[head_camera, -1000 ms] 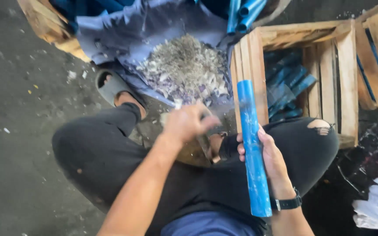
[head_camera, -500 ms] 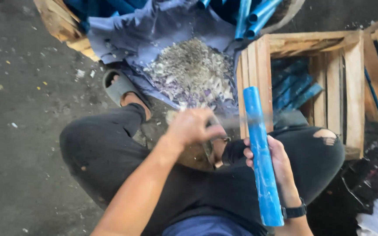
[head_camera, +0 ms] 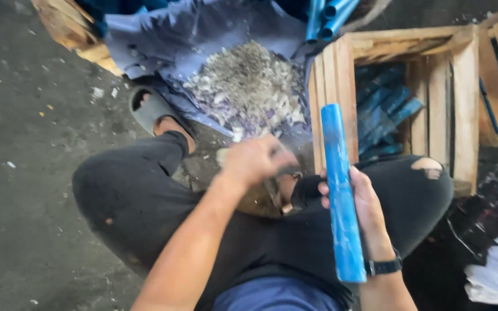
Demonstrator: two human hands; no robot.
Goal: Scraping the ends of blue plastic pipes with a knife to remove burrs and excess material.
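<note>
The long blue plastic-wrapped tube (head_camera: pixel 341 190) stands nearly upright over the person's lap, its lower end near the wrist with the black watch (head_camera: pixel 383 267), its top level with the front slats of the pale wooden crate (head_camera: pixel 462 86). The right hand (head_camera: pixel 364 201) has its grip wrapped round the tube from behind, fingers curled onto the middle of it. The left hand (head_camera: pixel 255 160) is a closed fist, blurred, just left of the tube and over something dark and brownish between the knees; it seems to hold a small tool, but I cannot tell what

From where I stand the worry is that fist working so near the fingers on the tube: a slip of whatever it holds could catch the right hand or the thigh under the black trousers (head_camera: pixel 145 201). The tube is held at one point only, so it could twist or tip towards the crate

Further out, a heap of pale grey shavings (head_camera: pixel 249 86) lies on a bluish sheet (head_camera: pixel 162 46) on the dark floor (head_camera: pixel 18 173), beside a grey sandal (head_camera: pixel 151 109); more blue tubes (head_camera: pixel 387 109) lie inside the crate
</note>
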